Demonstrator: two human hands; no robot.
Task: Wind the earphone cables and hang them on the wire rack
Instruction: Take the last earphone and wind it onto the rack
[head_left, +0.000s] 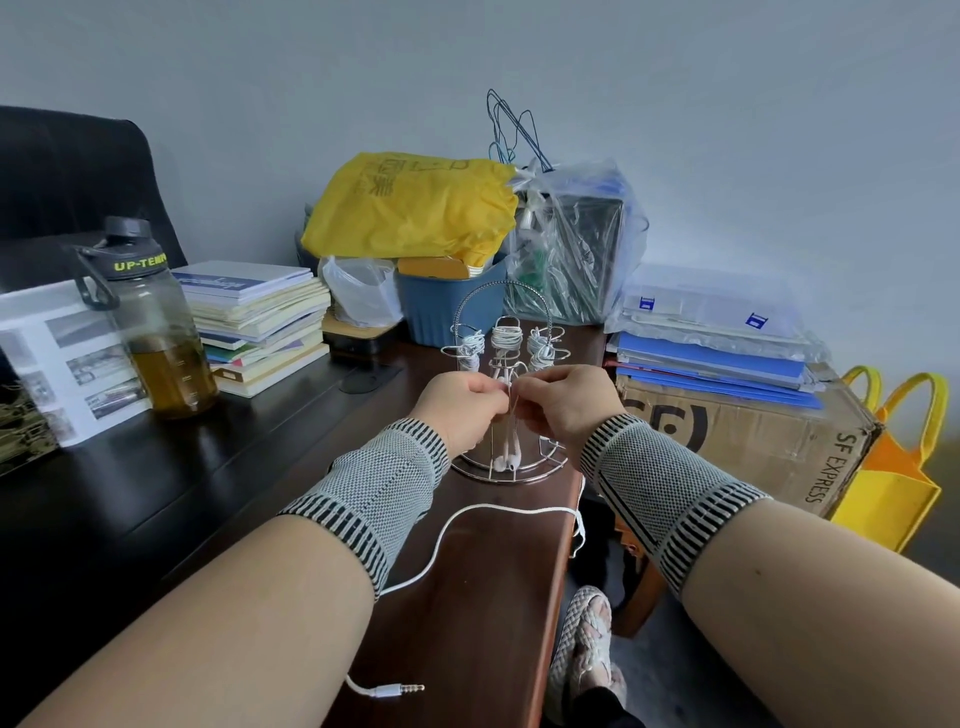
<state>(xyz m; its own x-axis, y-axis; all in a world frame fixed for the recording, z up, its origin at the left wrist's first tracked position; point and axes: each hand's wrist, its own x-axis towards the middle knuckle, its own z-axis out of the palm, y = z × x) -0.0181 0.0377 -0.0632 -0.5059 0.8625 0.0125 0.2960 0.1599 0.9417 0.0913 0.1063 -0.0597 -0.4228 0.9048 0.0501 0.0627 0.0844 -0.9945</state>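
Just in front of the wire rack, both hands meeting over one earphone cable. Left hand curled, fingertips pinching the thin white line near its top; right hand curled likewise, pinching the same line just beside the left. Each grip closed tight on the cable, nothing else held. Below the hands, two earbuds dangling inside the rack's base ring. Nearer than the rack, the long slack looping across the counter, sagging over its right edge, then running back under the left forearm to the plug lying at the near edge. On the rack's upper hooks, three wound bundles already hanging.

Winding judged barely begun on this one. Likely trouble: slack over the counter edge snagging or dragging as loops are taken up, pulling the coil uneven; the plug sliding off the near edge and swinging; dangling earbuds catching in the rack's wires and tipping the light rack; a brush against the hung bundles knocking one loose.
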